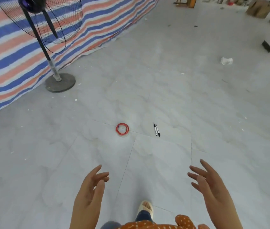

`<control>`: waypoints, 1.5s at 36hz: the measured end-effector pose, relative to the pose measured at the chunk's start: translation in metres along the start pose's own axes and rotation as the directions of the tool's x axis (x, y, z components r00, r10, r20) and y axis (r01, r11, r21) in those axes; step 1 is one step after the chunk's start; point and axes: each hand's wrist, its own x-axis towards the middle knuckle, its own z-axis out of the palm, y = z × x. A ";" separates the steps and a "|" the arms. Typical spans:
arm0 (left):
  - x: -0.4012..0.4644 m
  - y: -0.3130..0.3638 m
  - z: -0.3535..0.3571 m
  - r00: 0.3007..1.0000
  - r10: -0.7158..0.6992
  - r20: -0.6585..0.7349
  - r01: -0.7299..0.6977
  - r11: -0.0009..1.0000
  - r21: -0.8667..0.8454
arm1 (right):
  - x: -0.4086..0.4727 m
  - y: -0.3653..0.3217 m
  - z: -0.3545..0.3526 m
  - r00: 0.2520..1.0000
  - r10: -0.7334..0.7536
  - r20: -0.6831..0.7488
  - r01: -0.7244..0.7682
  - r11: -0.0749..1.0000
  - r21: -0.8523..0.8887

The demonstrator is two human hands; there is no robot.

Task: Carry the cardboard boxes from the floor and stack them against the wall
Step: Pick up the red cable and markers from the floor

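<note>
Hands hang spread and empty, left hand [90,192] and right hand [211,187] apart. 2 markers [156,130] lie beside a red cord coil [122,128].

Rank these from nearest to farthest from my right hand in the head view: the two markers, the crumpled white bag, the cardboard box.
From the right hand:
1. Two markers, on the floor ahead, slightly left.
2. Crumpled white bag, farther ahead on the right.
3. Cardboard box, far back at top right.

Bare unfinished hall: striped tarpaulin [15,60], pedestal fan [48,38], tiled floor [164,96].
</note>
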 end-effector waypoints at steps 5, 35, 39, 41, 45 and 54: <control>0.057 0.016 0.041 0.999 -0.021 0.025 0.021 1.000 0.004 | 0.077 0.000 0.007 0.995 0.038 0.090 -0.034 0.998 -0.050; 0.538 0.007 0.183 0.929 -0.249 0.274 0.175 0.948 0.267 | 0.510 -0.016 0.149 0.943 0.319 0.097 -0.301 0.939 -0.166; 0.599 -0.071 0.229 0.907 -0.311 0.284 0.189 0.904 0.384 | 0.584 0.069 0.178 0.905 0.389 0.174 -0.340 0.904 -0.259; 0.630 -0.129 0.254 0.874 -0.361 0.325 0.186 0.867 0.463 | 0.625 0.124 0.197 0.887 0.408 0.216 -0.337 0.892 -0.300; 0.690 -0.255 0.296 0.792 -0.440 0.423 0.083 0.764 0.639 | 0.701 0.240 0.233 0.859 0.452 0.240 -0.334 0.851 -0.404; 0.790 -0.505 0.350 0.738 -0.567 0.365 -0.155 0.384 0.910 | 0.803 0.486 0.292 0.838 0.512 0.187 -0.304 0.724 -0.619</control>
